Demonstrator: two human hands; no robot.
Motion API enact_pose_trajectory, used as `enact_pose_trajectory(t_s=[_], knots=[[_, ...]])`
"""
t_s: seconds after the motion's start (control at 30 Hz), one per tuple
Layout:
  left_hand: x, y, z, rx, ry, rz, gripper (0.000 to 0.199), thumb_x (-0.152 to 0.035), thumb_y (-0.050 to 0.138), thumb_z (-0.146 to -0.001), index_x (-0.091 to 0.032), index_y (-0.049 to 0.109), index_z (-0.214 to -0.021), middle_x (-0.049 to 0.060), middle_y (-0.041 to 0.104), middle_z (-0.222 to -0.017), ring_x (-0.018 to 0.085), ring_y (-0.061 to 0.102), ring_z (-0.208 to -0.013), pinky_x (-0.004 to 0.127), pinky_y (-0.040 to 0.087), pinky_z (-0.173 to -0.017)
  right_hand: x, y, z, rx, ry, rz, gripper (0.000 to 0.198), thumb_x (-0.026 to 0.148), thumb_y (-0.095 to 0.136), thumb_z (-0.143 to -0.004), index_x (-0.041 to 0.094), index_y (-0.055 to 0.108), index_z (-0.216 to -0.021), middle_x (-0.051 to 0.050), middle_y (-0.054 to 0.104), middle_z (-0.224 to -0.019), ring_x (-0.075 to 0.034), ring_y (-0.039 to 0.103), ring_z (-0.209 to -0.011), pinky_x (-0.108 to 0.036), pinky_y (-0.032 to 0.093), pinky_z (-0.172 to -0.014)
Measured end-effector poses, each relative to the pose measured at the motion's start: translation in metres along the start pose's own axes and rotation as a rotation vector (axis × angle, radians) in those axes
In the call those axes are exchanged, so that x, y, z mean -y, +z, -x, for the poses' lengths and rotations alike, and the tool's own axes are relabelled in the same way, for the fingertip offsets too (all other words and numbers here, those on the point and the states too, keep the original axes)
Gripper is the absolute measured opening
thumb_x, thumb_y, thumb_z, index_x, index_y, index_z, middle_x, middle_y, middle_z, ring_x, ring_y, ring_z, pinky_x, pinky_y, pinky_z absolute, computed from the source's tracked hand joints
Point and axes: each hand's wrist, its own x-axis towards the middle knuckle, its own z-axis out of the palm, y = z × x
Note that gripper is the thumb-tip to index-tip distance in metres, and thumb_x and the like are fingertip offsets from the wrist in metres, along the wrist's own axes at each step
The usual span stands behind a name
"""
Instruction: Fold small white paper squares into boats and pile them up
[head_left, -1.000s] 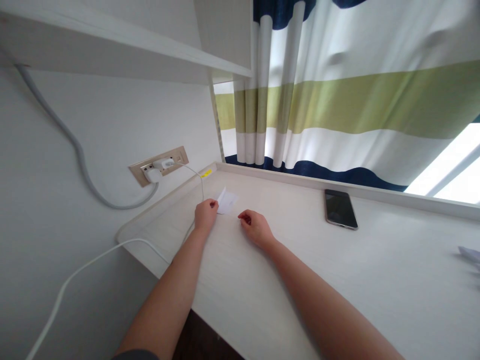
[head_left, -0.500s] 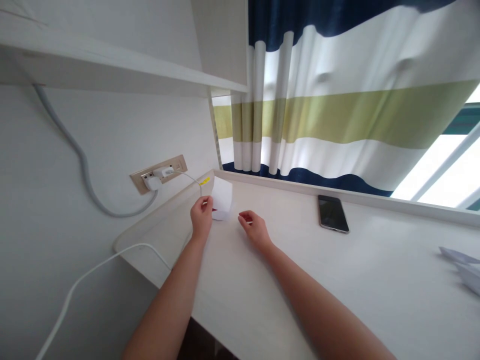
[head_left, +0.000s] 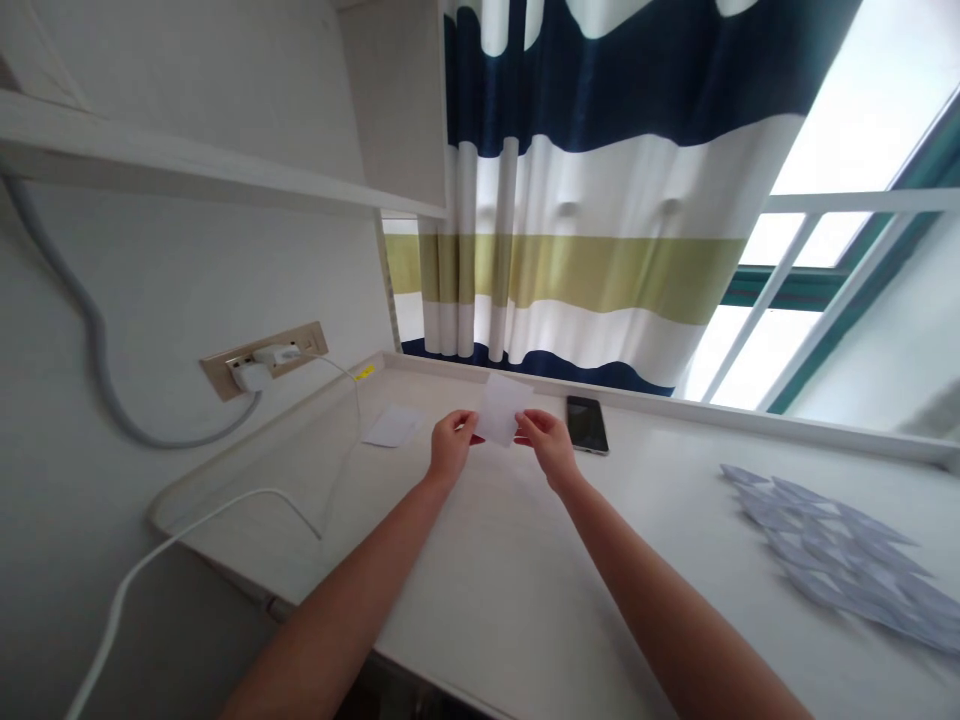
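Note:
A small white sheet of paper is held up above the desk between my two hands. My left hand pinches its left edge, thumb and fingers together. On the opposite edge, my right hand grips the sheet in the same way. More white paper lies on the desk to the left of my left hand; whether it is one sheet or a stack I cannot tell. A dark phone rests just beyond my right hand.
Several folded white paper pieces lie spread on the right of the white desk. A white cable crosses the left edge. Plugs sit in a wall socket under a shelf. A striped curtain hangs behind.
My left hand has lifted a sheet off the paper and moved right. My right hand has taken hold of its other edge. The view has turned right, showing more folded pieces.

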Motion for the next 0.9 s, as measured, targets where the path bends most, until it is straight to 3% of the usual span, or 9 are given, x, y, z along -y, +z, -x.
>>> enact_pose_trajectory(t_s=[0.23,0.4,0.57,0.9], knots=[[0.006,0.067,0.032,0.321,-0.226,0.008,0.022,-0.026,0.059,-0.068,-0.015,0.052,-0.085,0.001,0.058,-0.066,0.011,0.058,-0.059,0.021,0.051,-0.044,0.013,-0.078,0.033,-0.046,0.057,0.146,0.020,0.029,0.065,-0.055,0.015,0.059,-0.067,-0.002,0.062,-0.060,-0.013,0.057,-0.055,-0.028,0.050,-0.055],[0.003,0.097,0.049,0.511,-0.230,-0.009,0.013,-0.019,0.057,-0.070,-0.013,0.054,-0.080,0.000,0.057,-0.065,0.009,0.055,-0.055,0.020,0.050,-0.042,0.021,-0.115,0.055,-0.108,0.093,0.165,0.018,0.026,0.067,-0.054,0.014,0.060,-0.067,-0.001,0.061,-0.057,-0.013,0.057,-0.054,-0.028,0.050,-0.056],[-0.002,0.111,0.065,0.509,-0.255,0.055,0.011,-0.018,0.057,-0.070,-0.014,0.054,-0.079,0.000,0.057,-0.065,0.009,0.055,-0.056,0.022,0.051,-0.047,0.026,-0.129,0.071,-0.145,0.101,0.120,0.020,0.023,0.066,-0.055,0.014,0.060,-0.072,-0.001,0.063,-0.058,-0.012,0.058,-0.055,-0.026,0.050,-0.056],[0.013,0.112,0.082,0.465,-0.276,0.135,0.019,-0.022,0.063,-0.064,-0.014,0.053,-0.079,0.001,0.058,-0.063,0.012,0.057,-0.059,0.027,0.053,-0.051,0.018,-0.130,0.088,-0.158,0.159,0.050,0.017,0.015,0.064,-0.060,0.013,0.058,-0.075,0.000,0.063,-0.056,-0.010,0.056,-0.048,-0.023,0.050,-0.049]])
